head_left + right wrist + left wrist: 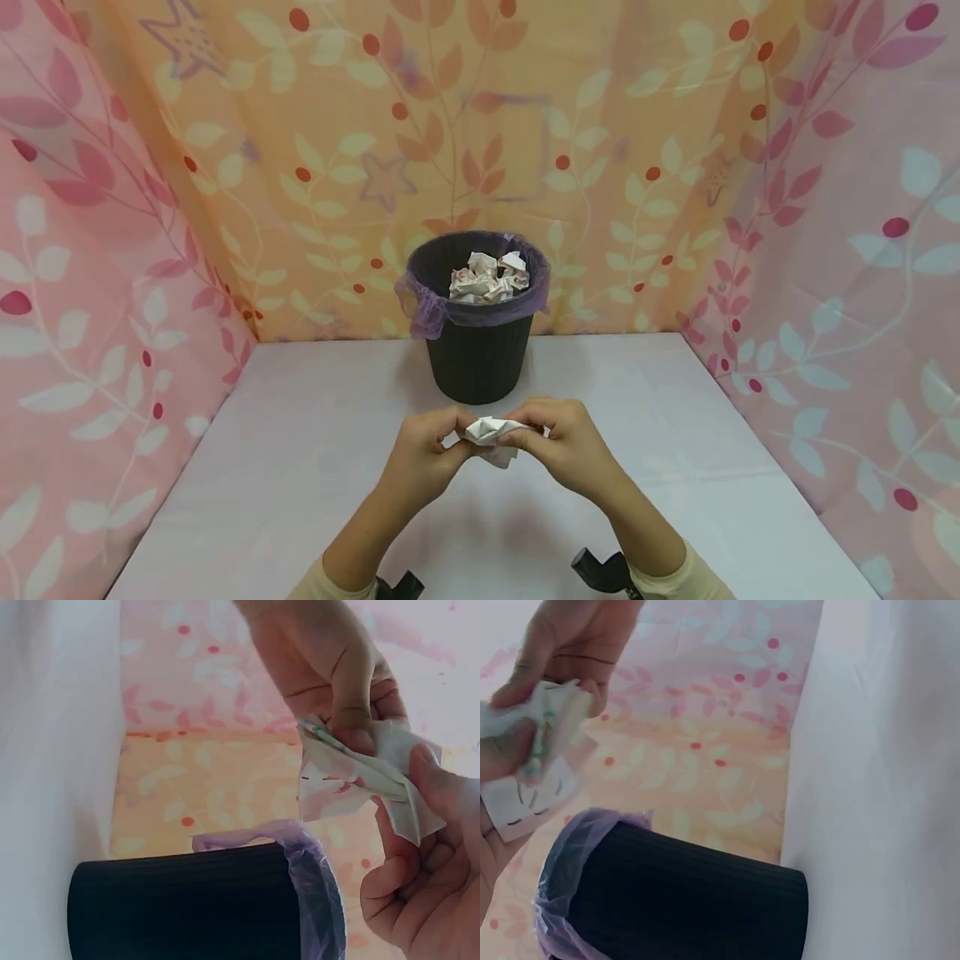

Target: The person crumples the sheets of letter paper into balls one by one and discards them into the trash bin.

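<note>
A partly crumpled sheet of white paper [491, 431] is held between both hands above the table, in front of the bin. My left hand [430, 457] pinches its left end between thumb and fingers. At the other end my right hand [564, 446] pinches it the same way. In the right wrist view the paper [330, 776] shows folds, with dark and red marks on one face. The left wrist view shows the paper [544, 791] blurred, with curved dark lines on a hanging flap.
Behind the hands stands a black bin [480, 358] lined with a purple bag [427, 312]. Several crumpled papers [487, 279] lie in it. The white table [315, 442] is enclosed by patterned cloth walls [337, 167] at the back and sides.
</note>
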A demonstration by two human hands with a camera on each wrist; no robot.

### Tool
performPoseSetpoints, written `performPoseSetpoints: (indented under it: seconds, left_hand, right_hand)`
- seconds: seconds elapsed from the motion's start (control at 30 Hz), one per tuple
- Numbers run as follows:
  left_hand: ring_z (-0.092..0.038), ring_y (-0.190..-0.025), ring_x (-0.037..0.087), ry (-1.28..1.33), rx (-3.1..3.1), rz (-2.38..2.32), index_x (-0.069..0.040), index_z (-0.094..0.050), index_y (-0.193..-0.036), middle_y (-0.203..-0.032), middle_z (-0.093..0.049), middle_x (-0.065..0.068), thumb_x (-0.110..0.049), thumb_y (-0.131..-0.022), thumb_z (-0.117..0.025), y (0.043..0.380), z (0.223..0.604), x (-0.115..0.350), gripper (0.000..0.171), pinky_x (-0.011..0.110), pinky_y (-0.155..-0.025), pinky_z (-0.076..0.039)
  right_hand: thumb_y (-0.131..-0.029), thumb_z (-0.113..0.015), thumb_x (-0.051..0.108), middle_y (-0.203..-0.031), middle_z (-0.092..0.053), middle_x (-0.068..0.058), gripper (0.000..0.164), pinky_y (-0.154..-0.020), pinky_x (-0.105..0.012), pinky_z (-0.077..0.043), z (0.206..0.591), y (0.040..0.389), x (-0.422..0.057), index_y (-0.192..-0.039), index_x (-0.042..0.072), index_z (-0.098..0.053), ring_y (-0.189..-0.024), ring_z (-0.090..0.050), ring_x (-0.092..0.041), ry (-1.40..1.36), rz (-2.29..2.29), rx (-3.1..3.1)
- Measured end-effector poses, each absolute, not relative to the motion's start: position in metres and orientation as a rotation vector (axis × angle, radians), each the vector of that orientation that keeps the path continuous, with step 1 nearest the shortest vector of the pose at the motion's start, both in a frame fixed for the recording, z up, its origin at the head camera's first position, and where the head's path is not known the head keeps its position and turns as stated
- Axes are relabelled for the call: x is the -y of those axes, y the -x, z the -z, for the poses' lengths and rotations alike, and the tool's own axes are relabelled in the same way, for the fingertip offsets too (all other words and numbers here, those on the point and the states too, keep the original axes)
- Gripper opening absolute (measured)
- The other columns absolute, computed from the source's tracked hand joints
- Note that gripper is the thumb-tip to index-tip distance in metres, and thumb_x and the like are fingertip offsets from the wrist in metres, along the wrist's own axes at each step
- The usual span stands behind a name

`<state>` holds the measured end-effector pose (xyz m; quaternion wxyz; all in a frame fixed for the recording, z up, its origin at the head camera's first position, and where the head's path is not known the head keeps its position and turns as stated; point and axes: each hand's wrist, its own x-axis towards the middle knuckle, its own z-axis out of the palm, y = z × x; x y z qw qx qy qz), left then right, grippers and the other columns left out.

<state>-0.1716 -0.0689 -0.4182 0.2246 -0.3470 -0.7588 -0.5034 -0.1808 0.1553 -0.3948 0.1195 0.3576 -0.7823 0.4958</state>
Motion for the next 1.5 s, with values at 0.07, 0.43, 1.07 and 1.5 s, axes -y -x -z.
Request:
performPoseSetpoints:
  seconds: [0.07,0.43,1.07,1.5]
  left_hand:
    - [-0.073,-0.089,0.01,1.011,2.094,1.377,-0.011,-0.073,-0.105,-0.098,-0.077,-0.001,-0.002,-0.081,-0.085,0.173,0.418,0.071,0.028,0.025,-0.075,-0.061]
    - [-0.065,-0.113,0.015,1.156,2.279,1.347,-0.016,-0.044,-0.153,-0.134,-0.061,0.001,-0.005,-0.079,-0.087,0.169,0.407,0.075,0.087,0.033,-0.099,-0.056]
    - [-0.066,-0.106,0.017,0.98,2.148,1.02,-0.007,-0.063,-0.129,-0.121,-0.068,0.003,-0.014,-0.077,-0.092,0.175,0.408,0.082,0.06,0.027,-0.087,-0.058]
    - [-0.063,-0.12,0.022,1.221,2.028,1.095,-0.007,-0.064,-0.131,-0.131,-0.064,0.007,-0.003,-0.084,-0.083,0.171,0.395,0.079,0.051,0.027,-0.1,-0.054]
  right_hand:
    - [-0.088,-0.081,0.016,-0.083,-0.074,0.006,0.002,-0.056,-0.025,-0.052,0.394,0.183,-0.157,-0.09,0.017,-0.08,-0.066,-0.059,-0.008,-1.001,-1.569,2.306]
    - [-0.099,-0.067,0.009,-0.085,-0.072,0.0,0.014,-0.067,-0.026,-0.058,0.396,0.189,-0.16,-0.094,-0.003,-0.073,-0.076,-0.065,-0.011,-0.937,-2.029,2.201]
    - [-0.077,-0.091,0.03,-0.122,-0.063,-0.004,0.061,-0.097,-0.025,-0.05,0.389,0.185,-0.155,-0.13,0.01,-0.069,-0.114,-0.059,-0.021,-1.261,-0.855,2.016]
    - [-0.094,-0.076,0.02,-0.105,-0.071,-0.011,0.027,-0.093,-0.033,-0.056,0.384,0.193,-0.157,-0.111,0.0,-0.074,-0.1,-0.067,-0.03,-1.425,-0.888,1.702]
